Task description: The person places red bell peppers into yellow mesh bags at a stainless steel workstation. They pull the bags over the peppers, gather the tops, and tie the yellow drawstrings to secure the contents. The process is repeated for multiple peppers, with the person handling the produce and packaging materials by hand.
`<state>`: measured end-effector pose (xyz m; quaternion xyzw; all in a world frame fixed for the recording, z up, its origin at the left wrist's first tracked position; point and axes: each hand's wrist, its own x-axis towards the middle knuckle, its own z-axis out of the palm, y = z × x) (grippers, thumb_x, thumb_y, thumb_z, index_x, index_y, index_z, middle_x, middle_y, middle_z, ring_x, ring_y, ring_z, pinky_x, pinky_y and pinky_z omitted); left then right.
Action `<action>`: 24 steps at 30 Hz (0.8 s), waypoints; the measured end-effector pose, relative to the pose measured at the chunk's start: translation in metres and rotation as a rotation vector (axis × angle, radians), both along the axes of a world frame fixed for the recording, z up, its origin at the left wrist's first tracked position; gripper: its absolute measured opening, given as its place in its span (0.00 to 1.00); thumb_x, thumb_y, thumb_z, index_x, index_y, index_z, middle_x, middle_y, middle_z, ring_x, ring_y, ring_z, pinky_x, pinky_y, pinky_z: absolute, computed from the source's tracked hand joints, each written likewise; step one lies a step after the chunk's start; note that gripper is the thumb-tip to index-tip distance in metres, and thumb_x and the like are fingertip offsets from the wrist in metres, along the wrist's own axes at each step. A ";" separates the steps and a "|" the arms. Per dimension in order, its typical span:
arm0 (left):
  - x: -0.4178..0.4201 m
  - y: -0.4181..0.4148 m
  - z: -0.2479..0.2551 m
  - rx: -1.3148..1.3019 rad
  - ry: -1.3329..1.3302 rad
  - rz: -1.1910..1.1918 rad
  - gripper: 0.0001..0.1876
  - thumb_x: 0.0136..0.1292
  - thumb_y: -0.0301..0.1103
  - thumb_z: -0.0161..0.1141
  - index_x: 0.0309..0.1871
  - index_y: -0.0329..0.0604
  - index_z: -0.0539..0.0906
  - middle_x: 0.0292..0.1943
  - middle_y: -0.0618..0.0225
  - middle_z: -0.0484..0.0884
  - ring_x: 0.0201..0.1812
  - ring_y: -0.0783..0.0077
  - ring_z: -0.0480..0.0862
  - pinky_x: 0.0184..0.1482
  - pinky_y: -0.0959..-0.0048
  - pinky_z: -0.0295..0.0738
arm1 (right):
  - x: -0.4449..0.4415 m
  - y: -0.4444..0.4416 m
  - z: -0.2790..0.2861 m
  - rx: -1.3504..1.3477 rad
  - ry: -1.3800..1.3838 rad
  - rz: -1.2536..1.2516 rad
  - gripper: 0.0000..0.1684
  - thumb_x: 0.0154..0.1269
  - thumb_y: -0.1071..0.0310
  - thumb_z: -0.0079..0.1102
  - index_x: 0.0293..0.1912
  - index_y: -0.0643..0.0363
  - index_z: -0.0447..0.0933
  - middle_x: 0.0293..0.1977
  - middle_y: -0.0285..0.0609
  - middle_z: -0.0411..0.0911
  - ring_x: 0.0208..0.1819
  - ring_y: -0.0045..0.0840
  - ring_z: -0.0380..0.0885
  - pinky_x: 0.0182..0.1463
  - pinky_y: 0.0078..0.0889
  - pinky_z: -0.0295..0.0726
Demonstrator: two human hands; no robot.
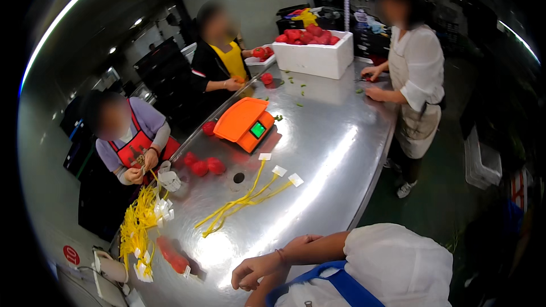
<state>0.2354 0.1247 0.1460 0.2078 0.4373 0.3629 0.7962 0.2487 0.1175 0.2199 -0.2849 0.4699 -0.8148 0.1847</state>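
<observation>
My arms are crossed over the near edge of a stainless-steel table (324,170). My right hand (254,270) hangs loosely over the tabletop, fingers partly curled, with nothing seen in it. Beyond the right forearm, my left hand (302,241) shows only in part; its fingers are mostly hidden. Three yellow strips (239,202) with white tags fan out in front of me. Left of my right hand lies a long red bundle (172,253) with a white label at one end. A heap of yellow strips (138,217) with white tags lies along the left edge.
An orange digital scale (243,119) stands mid-table near loose red vegetables (207,165), perhaps tomatoes or peppers. A white foam box (315,57) holds more. Green scraps (303,92) are scattered nearby. Co-workers stand left (136,136), far side (219,59) and right (416,64).
</observation>
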 end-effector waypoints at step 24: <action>-0.072 -0.039 -0.116 -0.114 0.043 1.201 0.08 0.59 0.35 0.51 0.33 0.39 0.74 0.30 0.65 0.77 0.29 0.75 0.76 0.31 0.77 0.72 | -0.082 0.199 -0.026 0.308 -0.007 -0.203 0.08 0.55 0.68 0.53 0.34 0.61 0.72 0.26 0.36 0.74 0.26 0.16 0.71 0.30 0.17 0.70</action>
